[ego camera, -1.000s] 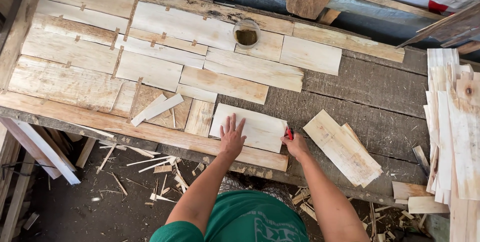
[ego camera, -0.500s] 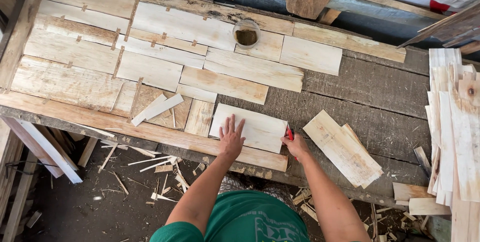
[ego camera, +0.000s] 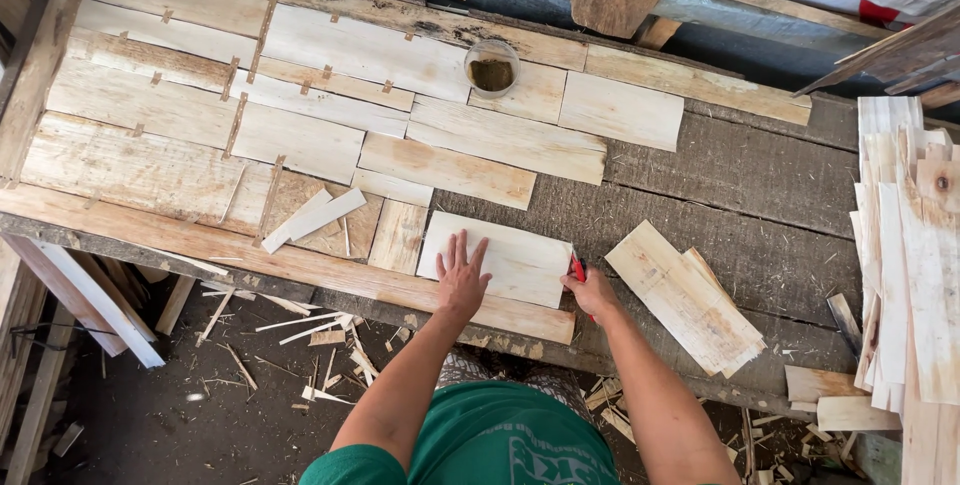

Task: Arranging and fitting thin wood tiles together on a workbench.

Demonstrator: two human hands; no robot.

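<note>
Overhead: workbench (ego camera: 720, 175) carries pale boards butted edge to edge. Loose board (ego camera: 505, 263) at near edge; left hand (ego camera: 462, 280) flat, fingers spread, pinning it steady. Right hand (ego camera: 592, 293) closed round red tool (ego camera: 577, 268) against board's right end.

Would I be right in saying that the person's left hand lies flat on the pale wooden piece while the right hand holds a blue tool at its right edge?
Not quite: the head view shows the tool is red, not blue. The left hand does lie flat on the pale wooden piece, and the right hand holds the tool at its right edge.
</note>
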